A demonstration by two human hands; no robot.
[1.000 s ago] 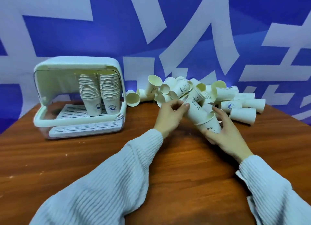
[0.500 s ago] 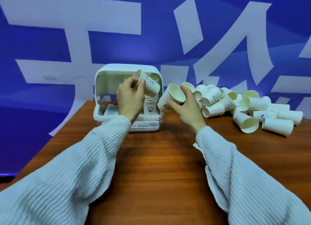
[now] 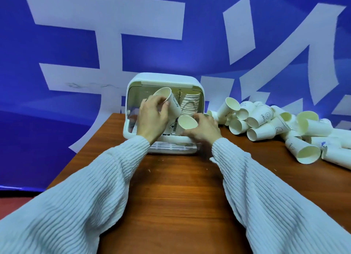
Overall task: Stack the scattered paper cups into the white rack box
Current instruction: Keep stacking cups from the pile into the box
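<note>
Left hand (image 3: pixel 152 119) grips a tilted cup (image 3: pixel 169 102) inside the box (image 3: pixel 163 79) opening; right hand (image 3: pixel 204 129) grips another cup (image 3: pixel 187 123) at the box front; loose cups (image 3: pixel 266 121) lie right of the box

Blue backdrop (image 3: pixel 76 35) with large white strokes across twelve o'clock, glossy reddish-brown wooden table (image 3: pixel 176 196) at six, strip of red floor (image 3: pixel 17 202) at eight

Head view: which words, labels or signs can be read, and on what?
"HELLO", beside a smiley: cup in the pile.
Line drawing, no words: cup in the left hand.
Blue logo: cup behind the hands, too small.
Prints on other cups: blurred.
Large white strokes: blue backdrop, cropped, unreadable.
</note>
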